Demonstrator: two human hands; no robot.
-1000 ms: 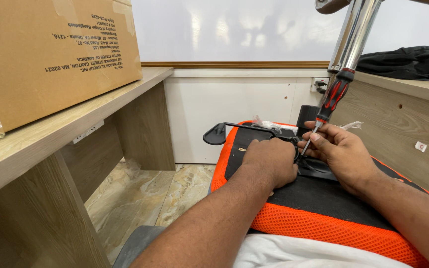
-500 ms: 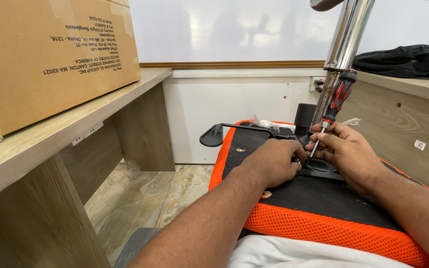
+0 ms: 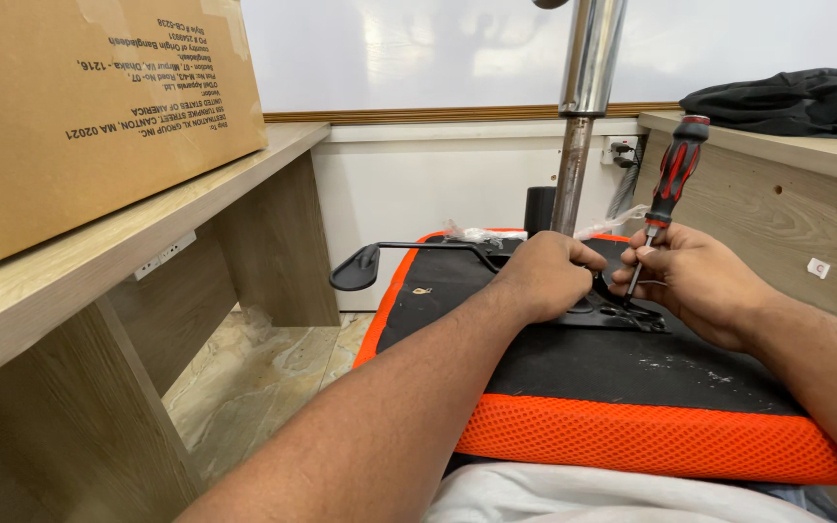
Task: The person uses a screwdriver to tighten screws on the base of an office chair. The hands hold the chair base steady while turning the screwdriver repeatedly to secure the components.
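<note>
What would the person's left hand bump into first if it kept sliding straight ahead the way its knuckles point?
Most likely the shiny metal column rising from the black plate: the left hand points toward its base, just beyond the fingers. Depth is hard to judge, so it may already be touching.

Your left hand (image 3: 544, 276) presses on the black metal plate (image 3: 622, 312) under an upturned orange chair seat (image 3: 632, 436). Your right hand (image 3: 695, 281) holds a red-and-black screwdriver (image 3: 668, 194) upright, tip at the plate. The chrome column (image 3: 588, 97) rises between them, and a cardboard box (image 3: 79, 107) sits on the left worktop (image 3: 147, 232).
</note>
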